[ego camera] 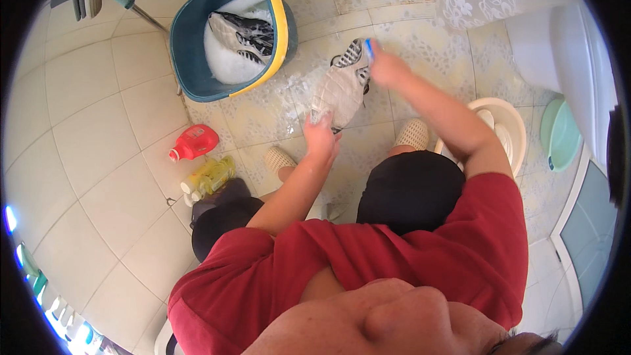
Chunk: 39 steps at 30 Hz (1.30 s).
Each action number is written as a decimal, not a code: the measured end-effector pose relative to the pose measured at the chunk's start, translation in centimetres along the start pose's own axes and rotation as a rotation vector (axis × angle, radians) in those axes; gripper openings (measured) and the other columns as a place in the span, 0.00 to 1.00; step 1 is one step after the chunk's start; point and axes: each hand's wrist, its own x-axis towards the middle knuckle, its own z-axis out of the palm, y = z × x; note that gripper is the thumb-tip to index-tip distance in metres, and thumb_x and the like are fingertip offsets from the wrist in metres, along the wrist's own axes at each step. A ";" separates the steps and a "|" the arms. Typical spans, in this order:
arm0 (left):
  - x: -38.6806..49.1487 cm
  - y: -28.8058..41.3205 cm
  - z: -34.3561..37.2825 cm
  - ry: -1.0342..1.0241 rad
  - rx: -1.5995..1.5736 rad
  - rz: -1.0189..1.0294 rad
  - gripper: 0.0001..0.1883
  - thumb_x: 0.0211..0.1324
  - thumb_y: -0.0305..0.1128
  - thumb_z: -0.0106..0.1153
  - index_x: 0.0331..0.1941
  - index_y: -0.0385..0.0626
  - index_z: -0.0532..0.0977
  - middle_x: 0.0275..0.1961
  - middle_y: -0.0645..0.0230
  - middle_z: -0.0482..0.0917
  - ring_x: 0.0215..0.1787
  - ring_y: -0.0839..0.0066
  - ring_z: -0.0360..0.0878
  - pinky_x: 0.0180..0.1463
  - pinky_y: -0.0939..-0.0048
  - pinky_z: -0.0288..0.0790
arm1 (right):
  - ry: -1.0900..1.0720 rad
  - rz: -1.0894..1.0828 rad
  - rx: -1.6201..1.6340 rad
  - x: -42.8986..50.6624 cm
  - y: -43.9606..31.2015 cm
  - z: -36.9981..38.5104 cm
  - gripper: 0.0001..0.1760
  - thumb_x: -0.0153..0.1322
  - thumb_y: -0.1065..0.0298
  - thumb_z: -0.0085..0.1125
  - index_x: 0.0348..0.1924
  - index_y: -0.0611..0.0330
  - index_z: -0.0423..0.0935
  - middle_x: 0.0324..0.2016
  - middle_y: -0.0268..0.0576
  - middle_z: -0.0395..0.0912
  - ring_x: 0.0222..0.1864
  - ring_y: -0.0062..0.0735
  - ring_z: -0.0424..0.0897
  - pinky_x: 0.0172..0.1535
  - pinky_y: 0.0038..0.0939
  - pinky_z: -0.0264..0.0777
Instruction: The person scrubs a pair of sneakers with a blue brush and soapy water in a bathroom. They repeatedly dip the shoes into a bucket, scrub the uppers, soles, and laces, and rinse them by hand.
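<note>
A light beige quilted shoe (339, 91) with black and white parts is held over the wet tiled floor. My left hand (321, 135) grips its lower end. Closed around a blue brush (368, 49), only partly visible, my right hand (388, 66) is at the shoe's upper end. Up and to the left stands a dark blue bucket with a yellow rim (280, 34). White suds fill its bottom, and another shoe in black and beige (241, 34) lies in them. Splashes of foam (294, 88) wet the tiles between bucket and held shoe.
A red bottle (197, 141) and yellow bottles (212, 176) lie by the left wall. At the right are a cream basin (517, 123) holding white items, a green basin (560, 133) and a white fixture. A metal pole (143, 12) leans behind the bucket.
</note>
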 end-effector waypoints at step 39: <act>2.1 -2.5 -3.5 0.013 -0.008 -0.031 0.25 0.62 0.34 0.58 0.63 0.54 0.66 0.64 0.65 0.72 0.62 0.59 0.70 0.52 0.44 0.64 | -0.076 0.015 0.126 -0.8 3.2 1.9 0.34 0.78 0.60 0.41 0.77 0.50 0.49 0.51 0.66 0.79 0.52 0.62 0.80 0.55 0.49 0.72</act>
